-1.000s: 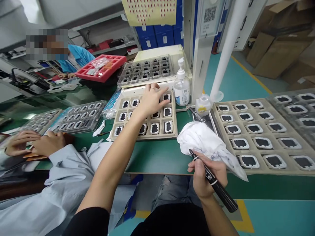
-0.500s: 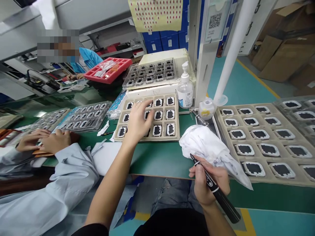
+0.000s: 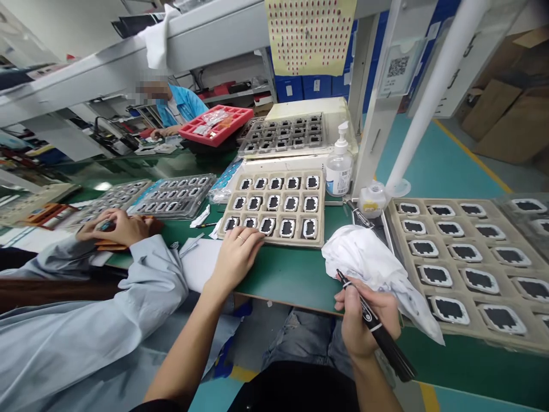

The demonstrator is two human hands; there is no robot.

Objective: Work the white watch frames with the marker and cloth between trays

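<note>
My left hand [image 3: 239,256] rests at the front edge of a beige tray [image 3: 295,241], its fingers stretched over the rim near the front-row pieces. Each pocket of that tray holds a small white-rimmed frame with a black centre [image 3: 287,228]. In my right hand [image 3: 371,320] is a black marker pen [image 3: 377,332], held slantwise with its dark tip pointing up and left. The tip is beside a crumpled white cloth [image 3: 364,257] on the green bench.
A second beige tray [image 3: 472,337] of similar frames lies at right. Behind stand a pump bottle [image 3: 338,171], a small white bottle [image 3: 372,200] and another marker [image 3: 359,215]. To my left, a co-worker's hands [image 3: 124,228] handle something small. A red tray [image 3: 217,125] sits farther back.
My left hand has drawn back from over the middle of the tray to its front edge, uncovering the pieces. My right hand still holds the marker pen. The view has shifted.
</note>
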